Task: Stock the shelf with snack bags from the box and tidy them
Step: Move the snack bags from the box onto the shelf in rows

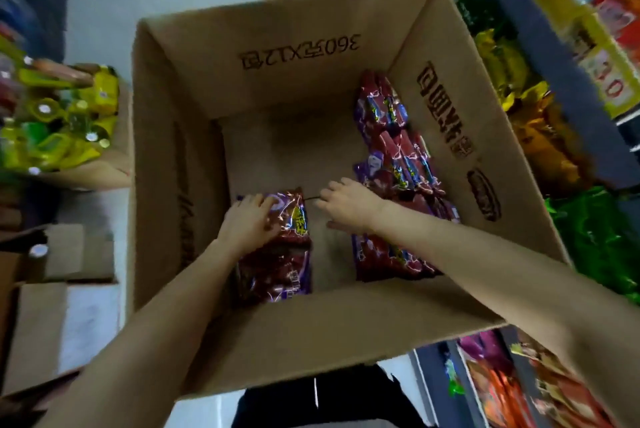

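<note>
Both my arms reach down into a large open cardboard box point(166, 136). My left hand point(247, 221) lies with curled fingers on the top of a dark red and purple snack bag point(280, 254) at the box's near left. My right hand point(349, 204) hovers with fingers spread over the bare box floor, just left of a stack of the same red and purple bags point(398, 185) along the right wall; it holds nothing. The view is blurred, so I cannot see whether the left fingers grip the bag or only rest on it.
A shelf point(540, 122) with yellow, orange and green bags runs along the right, with more bags at bottom right. A box of yellow-green packs point(59, 122) stands at the left. Smaller cartons point(69, 289) sit at the lower left on the pale floor.
</note>
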Motion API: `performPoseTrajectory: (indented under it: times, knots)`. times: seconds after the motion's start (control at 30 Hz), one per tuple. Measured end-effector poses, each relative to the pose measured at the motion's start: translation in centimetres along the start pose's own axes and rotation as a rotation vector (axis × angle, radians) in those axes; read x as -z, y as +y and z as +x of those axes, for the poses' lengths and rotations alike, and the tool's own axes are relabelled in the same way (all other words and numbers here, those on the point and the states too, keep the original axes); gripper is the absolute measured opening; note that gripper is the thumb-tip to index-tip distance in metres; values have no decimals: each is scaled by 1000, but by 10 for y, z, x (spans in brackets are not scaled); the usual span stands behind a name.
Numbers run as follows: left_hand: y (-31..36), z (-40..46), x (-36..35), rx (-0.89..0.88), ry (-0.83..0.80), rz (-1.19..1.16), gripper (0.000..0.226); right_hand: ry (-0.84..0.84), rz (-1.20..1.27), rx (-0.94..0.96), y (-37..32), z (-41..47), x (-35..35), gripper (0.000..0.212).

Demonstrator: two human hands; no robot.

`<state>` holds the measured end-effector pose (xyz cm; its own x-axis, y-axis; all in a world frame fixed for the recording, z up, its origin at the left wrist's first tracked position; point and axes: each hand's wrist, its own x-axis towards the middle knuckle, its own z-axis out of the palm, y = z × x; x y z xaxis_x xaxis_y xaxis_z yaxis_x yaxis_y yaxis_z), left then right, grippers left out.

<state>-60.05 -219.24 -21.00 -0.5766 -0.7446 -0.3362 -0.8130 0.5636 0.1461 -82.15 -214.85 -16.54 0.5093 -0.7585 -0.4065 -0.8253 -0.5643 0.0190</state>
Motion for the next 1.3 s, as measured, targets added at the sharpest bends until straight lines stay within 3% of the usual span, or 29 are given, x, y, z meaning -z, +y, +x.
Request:
performPoseTrajectory:
  times: [0.13,0.23,0.33,0.5,0.67,0.83,0.93,1.03,1.17,1.3]
  knots:
    - [-3,-11,-21,-79,-241,109,81,3,106,-19,4,54,-23,52]
    - [0,-20,-27,-173,-367,215,92,-20,174,-3,-8,87,-37,73]
    - [4,-22,-33,-198,-408,284,90,-64,171,37,-18,109,-53,89]
    - [8,-21,-39,-251,-338,261,64,-56,255,-4,-8,108,-60,90]
    - [10,-6,-32,-162,24,120,53,44,239,-206,22,96,-61,89]
    - [14,13,-37,-10,-181,159,91,122,410,-265,43,108,-59,78]
    - [15,17,-39,21,-221,171,101,18,508,-242,41,123,-52,90]
    - [15,18,-34,34,-222,236,107,0,645,-340,39,130,-48,101]
    - [11,17,-27,40,-220,167,86,117,688,-418,47,121,-43,74]
    - [13,15,-4,62,-344,-8,71,174,695,-423,57,94,-28,58]
